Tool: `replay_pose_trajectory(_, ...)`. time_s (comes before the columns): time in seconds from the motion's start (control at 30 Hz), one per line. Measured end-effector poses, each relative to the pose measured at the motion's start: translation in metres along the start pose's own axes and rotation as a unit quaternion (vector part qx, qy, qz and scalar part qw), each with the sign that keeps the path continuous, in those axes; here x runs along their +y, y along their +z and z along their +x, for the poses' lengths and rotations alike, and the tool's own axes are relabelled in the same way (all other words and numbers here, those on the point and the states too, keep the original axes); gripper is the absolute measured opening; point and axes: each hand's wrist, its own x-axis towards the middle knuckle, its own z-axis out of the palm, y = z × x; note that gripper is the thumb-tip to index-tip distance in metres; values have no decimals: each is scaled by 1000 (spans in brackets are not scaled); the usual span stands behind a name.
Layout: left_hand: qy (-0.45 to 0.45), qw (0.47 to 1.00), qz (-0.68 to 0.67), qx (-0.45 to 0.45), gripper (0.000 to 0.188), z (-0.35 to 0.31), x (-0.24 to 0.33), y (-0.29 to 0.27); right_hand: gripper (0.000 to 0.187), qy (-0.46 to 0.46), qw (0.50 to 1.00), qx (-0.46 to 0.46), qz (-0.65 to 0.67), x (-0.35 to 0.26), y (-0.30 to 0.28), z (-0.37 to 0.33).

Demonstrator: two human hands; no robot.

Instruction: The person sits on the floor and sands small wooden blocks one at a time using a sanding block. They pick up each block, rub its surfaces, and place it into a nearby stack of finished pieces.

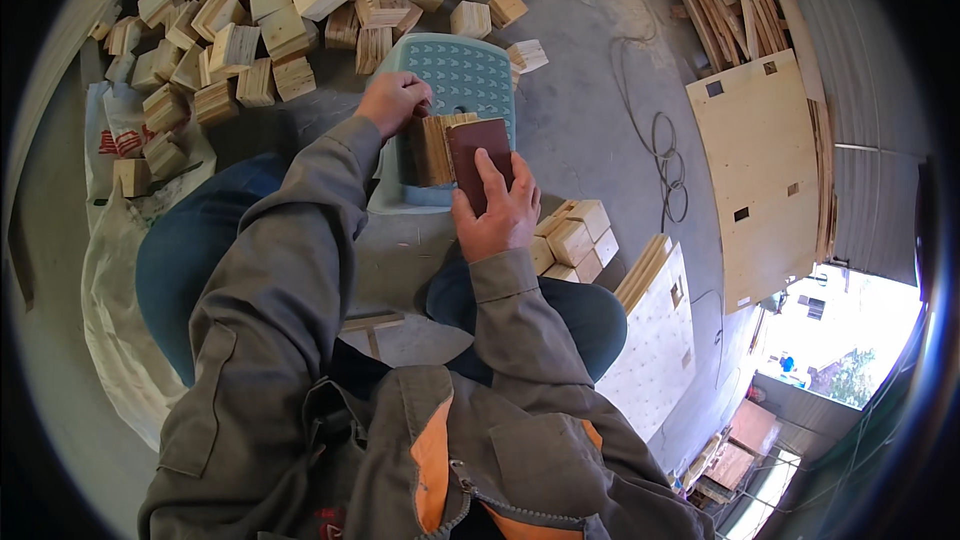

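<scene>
A layered plywood block (pixel 433 152) rests on a teal plastic stool (pixel 468 60) with a patterned top. My left hand (pixel 393 103) is closed, its curled fingers at the far left corner of the block; the fingertips are partly hidden. In my right hand (pixel 498 202) is a flat, reddish-brown sanding block (pixel 477 145), lying against the right side of the plywood block. The fingers lie over its face, with the thumb along its near left edge.
Many loose plywood blocks (pixel 290 30) are heaped beyond the stool and to the left, some by a white sack (pixel 120 240). Stacked blocks (pixel 572 240) stand by my right knee. Plywood sheets (pixel 765 180) and a thin cable (pixel 665 145) lie on the right.
</scene>
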Motion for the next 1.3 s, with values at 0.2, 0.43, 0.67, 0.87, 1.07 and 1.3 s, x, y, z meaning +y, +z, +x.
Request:
replay_pose_trajectory(0.2,-17,978,-84,188,19,-14,10,-23,67,-2,1000,10,-3,4,2,-2)
replay_pose_trajectory(0.43,49,973,35,221,55,-29,-32,-43,70,-1,1000,21,6,3,3,-4)
replay_pose_trajectory(0.67,29,999,10,19,70,-64,-9,0,70,10,1000,20,9,3,3,-3)
replay_pose_trajectory(0.87,59,953,293,-51,115,-96,25,7,68,68,983,40,168,28,0,-9)
replay_pose_trajectory(1.07,57,936,346,-41,109,-106,38,20,69,166,953,60,247,53,-25,-26)
replay_pose_trajectory(1.3,328,851,406,50,93,-99,31,29,68,209,939,66,266,76,-18,-36)
